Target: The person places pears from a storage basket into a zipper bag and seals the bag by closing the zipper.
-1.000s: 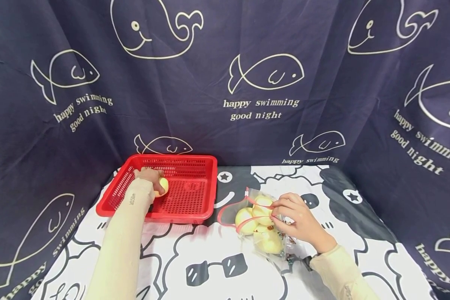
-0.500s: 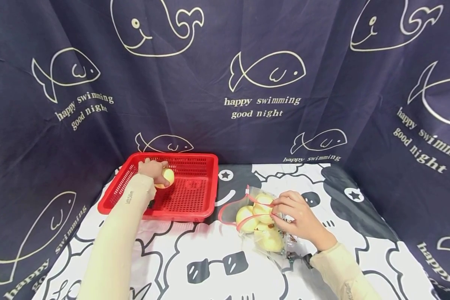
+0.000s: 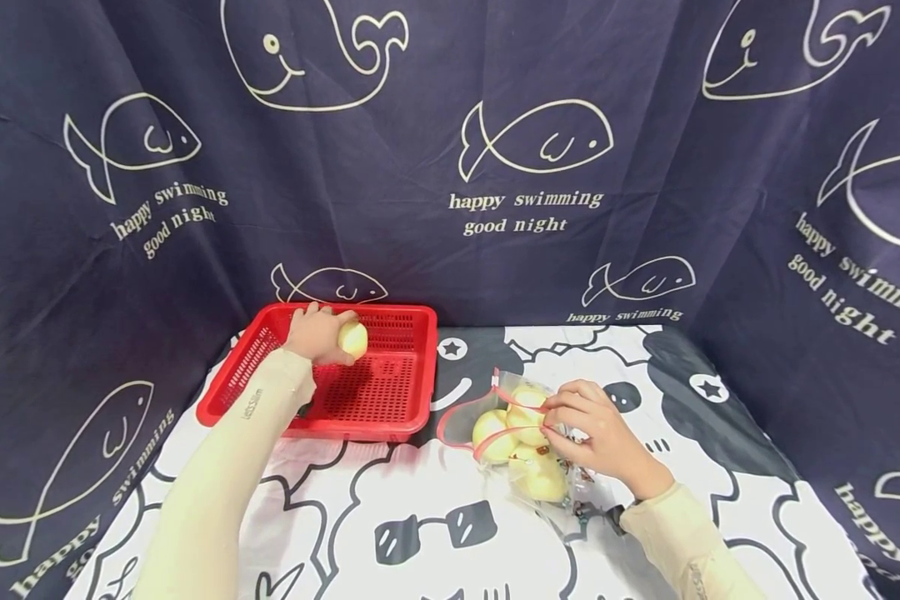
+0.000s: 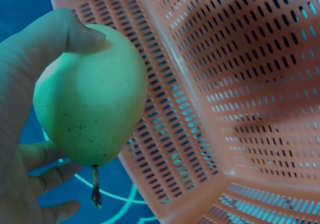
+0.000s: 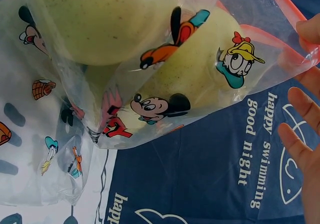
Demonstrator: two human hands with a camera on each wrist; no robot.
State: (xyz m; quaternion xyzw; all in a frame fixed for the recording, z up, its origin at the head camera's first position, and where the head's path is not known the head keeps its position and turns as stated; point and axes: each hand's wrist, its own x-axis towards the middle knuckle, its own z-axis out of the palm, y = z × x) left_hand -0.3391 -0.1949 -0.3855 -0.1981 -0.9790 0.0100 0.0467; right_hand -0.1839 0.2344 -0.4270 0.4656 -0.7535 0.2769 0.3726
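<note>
My left hand (image 3: 319,335) grips a pale yellow pear (image 3: 353,339) over the red plastic basket (image 3: 367,432). In the left wrist view the thumb presses on the rounded end of this pear (image 4: 95,99), and its stem points down. My right hand (image 3: 600,433) pinches the red-edged mouth of a clear plastic bag (image 5: 30,174) printed with cartoon characters. The bag's mouth gapes toward the basket. Several yellow pears (image 3: 543,477) lie inside the bag. In the right wrist view only some fingers (image 5: 300,149) of the right hand show, at the right edge.
The basket has slotted walls and stands at the back left of the table. A white cloth (image 3: 390,500) with cartoon sheep covers the tabletop. Dark blue curtains (image 3: 390,183) with whale and fish drawings enclose the back and sides.
The left hand has lifted the pear from low in the basket and moved it up and to the right. The right hand and bag have stayed in nearly the same place.
</note>
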